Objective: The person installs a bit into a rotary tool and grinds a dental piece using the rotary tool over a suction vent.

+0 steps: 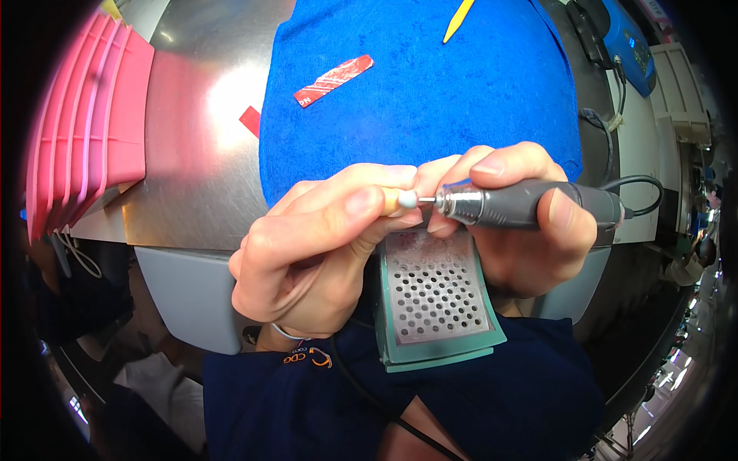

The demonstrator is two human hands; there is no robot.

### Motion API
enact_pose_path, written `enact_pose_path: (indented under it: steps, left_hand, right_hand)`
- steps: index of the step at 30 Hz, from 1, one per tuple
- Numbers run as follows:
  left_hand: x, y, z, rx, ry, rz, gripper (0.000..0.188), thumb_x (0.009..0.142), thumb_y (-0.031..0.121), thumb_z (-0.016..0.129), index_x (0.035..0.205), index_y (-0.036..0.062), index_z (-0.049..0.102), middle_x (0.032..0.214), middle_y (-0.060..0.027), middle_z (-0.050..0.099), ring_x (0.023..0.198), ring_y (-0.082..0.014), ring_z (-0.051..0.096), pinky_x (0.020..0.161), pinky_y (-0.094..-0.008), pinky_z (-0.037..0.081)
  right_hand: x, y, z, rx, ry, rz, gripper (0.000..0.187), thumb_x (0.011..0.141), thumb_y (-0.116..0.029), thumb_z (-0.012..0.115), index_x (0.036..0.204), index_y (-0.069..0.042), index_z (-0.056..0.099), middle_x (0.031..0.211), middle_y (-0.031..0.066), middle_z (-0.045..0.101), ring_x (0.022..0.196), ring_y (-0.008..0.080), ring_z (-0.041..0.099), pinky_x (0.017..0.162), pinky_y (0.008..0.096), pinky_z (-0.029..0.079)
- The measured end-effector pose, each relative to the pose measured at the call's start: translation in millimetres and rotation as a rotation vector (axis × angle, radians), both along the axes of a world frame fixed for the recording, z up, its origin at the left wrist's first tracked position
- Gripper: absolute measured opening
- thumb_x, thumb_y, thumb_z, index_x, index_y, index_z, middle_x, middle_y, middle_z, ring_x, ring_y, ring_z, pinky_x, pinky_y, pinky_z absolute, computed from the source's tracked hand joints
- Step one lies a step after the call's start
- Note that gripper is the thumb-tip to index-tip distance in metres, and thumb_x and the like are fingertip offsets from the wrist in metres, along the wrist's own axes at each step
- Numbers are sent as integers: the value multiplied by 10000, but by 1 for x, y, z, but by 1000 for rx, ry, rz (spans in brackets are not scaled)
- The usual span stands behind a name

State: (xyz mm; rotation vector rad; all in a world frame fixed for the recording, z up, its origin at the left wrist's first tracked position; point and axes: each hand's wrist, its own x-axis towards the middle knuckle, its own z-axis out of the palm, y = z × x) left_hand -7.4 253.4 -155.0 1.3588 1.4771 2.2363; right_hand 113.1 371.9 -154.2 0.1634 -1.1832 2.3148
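Observation:
My left hand (307, 238) is closed, pinching a small pale-yellow piece (391, 201) between thumb and fingertips. Its exact kind is mostly hidden by the fingers. My right hand (530, 215) is wrapped round a dark grey rotary handpiece (511, 206) with a metal collar. From the collar a thin steel shank runs left to a rounded, pale blue-white grinding tip (408, 199), which lies right against the yellow piece. Both hands meet fingertip to fingertip. Just below them is a green box with a perforated metal grille (438, 296), dusted white near its upper end.
A blue towel (430, 107) covers part of the steel bench (200, 177). On it lie a red-and-white strip (334, 81) and a yellow pencil-like stick (459, 21). Pink ribbed trays (92, 115) stand at left. A blue unit (626, 46) sits at far right; the handpiece's cord (653, 184) loops right.

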Motion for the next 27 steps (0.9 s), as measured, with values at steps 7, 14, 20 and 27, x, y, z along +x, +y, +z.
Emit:
enact_pose_path:
  steps: [7, 14, 20, 27]
  left_hand:
    - [0, -3, 1, -1, -85, -49, 245, 831, -76, 653, 992, 2, 485, 853, -221, 646, 778, -240, 653, 711, -355, 556]
    - [-3, -4, 0, -29, -72, -72, 251, 833, -56, 659, 1005, 8, 488, 858, -224, 647, 781, -243, 653, 703, -340, 554]
    - [-2, -4, 3, 2, -89, -83, 237, 843, -69, 635, 1011, 6, 486, 859, -228, 645, 771, -242, 653, 681, -326, 556]
    - [-7, -4, 0, 0, 0, -108, 256, 838, -112, 611, 1022, 10, 480, 869, -252, 637, 764, -239, 654, 684, -321, 562]
  right_hand:
    - [-1, 5, 3, 18, -50, 25, 473, 951, -339, 382, 1198, 47, 497, 969, 275, 606, 1024, 369, 568, 933, 475, 428]
    - [0, 5, 5, -20, -64, 18, 459, 946, -345, 361, 1151, 37, 513, 938, 269, 606, 996, 378, 575, 900, 479, 438]
    - [-2, 6, 2, -7, -26, 50, 450, 945, -332, 359, 1150, 39, 512, 954, 274, 604, 1003, 383, 572, 905, 486, 437]
    - [-2, 7, 2, -8, -28, 54, 451, 944, -326, 365, 1160, 44, 507, 970, 282, 598, 1015, 380, 567, 902, 499, 443]
